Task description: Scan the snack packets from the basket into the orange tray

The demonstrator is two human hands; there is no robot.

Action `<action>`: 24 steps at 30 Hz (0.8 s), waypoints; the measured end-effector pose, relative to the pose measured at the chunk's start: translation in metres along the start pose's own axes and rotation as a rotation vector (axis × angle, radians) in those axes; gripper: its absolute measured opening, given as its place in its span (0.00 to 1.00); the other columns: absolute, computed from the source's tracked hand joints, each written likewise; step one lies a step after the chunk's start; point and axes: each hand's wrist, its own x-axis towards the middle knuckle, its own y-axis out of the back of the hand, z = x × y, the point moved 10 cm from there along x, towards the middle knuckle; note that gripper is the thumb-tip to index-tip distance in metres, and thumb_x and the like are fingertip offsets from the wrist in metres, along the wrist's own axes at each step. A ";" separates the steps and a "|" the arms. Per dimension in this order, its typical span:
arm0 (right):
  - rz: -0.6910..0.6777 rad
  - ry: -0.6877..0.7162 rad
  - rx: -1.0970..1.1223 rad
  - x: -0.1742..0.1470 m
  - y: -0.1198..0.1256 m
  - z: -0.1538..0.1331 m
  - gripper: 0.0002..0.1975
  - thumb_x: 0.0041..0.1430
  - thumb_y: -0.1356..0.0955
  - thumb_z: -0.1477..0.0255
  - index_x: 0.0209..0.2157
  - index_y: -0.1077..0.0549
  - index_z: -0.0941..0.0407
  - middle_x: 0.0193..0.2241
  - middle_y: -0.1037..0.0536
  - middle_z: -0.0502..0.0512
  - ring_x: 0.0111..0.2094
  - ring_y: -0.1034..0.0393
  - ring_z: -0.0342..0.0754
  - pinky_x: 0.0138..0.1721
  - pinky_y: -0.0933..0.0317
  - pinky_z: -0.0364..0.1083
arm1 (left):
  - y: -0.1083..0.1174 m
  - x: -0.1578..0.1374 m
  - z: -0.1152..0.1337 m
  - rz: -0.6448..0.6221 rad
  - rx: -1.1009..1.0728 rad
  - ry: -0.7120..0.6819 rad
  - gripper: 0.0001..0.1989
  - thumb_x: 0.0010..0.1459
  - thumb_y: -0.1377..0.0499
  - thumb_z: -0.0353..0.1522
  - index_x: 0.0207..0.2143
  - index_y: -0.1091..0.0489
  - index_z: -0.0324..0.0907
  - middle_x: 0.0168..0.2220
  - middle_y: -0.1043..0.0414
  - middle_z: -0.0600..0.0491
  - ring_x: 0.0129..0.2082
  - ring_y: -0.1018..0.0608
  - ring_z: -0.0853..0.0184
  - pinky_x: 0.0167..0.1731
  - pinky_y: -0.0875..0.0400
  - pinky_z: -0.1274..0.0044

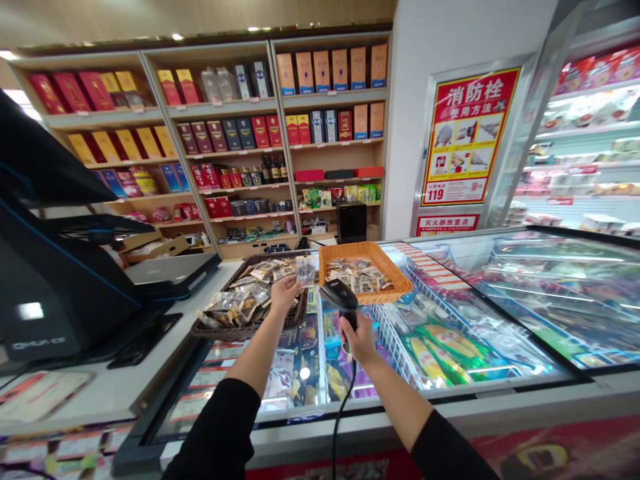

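Note:
My left hand (pixel 286 293) pinches a small clear plastic packet (pixel 305 269) by its lower edge, between two baskets. In my right hand (pixel 361 337) is a black handheld barcode scanner (pixel 340 295), its head tilted toward the packet and its cable (pixel 345 407) hanging down. Left of my left hand lies a dark brown wicker basket (pixel 250 331) heaped with small wrapped packets (pixel 245 300). Just beyond the scanner stands an orange wicker basket (pixel 397 290) with similar packets (pixel 363 277) in it. Both baskets rest on the freezer's glass top.
Under the glass of the chest freezer (pixel 450 400), wire baskets hold bagged frozen goods (pixel 440 347). A black checkout terminal (pixel 60 267) and a flat scale (pixel 170 270) stand on the left counter. Shelves (pixel 230 103) of boxes line the back wall beside a red-and-yellow poster (pixel 467 137).

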 end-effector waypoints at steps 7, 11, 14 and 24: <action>0.021 0.009 0.166 -0.001 0.000 0.000 0.13 0.62 0.38 0.60 0.29 0.37 0.55 0.16 0.34 0.45 0.13 0.41 0.40 0.16 0.45 0.40 | -0.008 -0.002 -0.004 -0.074 0.027 0.019 0.19 0.32 0.28 0.36 0.29 0.26 0.37 0.27 0.22 0.50 0.36 0.20 0.58 0.38 0.24 0.69; -0.001 0.015 0.192 0.000 -0.001 -0.002 0.13 0.62 0.38 0.60 0.30 0.36 0.55 0.16 0.34 0.45 0.14 0.41 0.39 0.17 0.45 0.40 | -0.011 -0.001 -0.007 -0.101 0.002 0.020 0.20 0.29 0.28 0.37 0.27 0.26 0.37 0.27 0.22 0.51 0.33 0.20 0.61 0.39 0.24 0.70; -0.014 0.011 0.221 -0.001 -0.002 -0.003 0.13 0.61 0.37 0.60 0.31 0.35 0.56 0.16 0.33 0.45 0.14 0.41 0.39 0.16 0.46 0.40 | -0.011 0.001 -0.009 -0.104 0.008 0.014 0.20 0.30 0.28 0.37 0.27 0.26 0.37 0.27 0.22 0.51 0.33 0.20 0.61 0.39 0.25 0.70; 0.537 -0.142 0.639 0.005 0.045 0.028 0.18 0.54 0.34 0.54 0.32 0.41 0.53 0.17 0.33 0.41 0.12 0.41 0.39 0.14 0.46 0.39 | -0.044 -0.001 0.013 -0.126 0.119 -0.075 0.20 0.49 0.37 0.31 0.47 0.28 0.38 0.40 0.22 0.47 0.39 0.20 0.61 0.39 0.24 0.70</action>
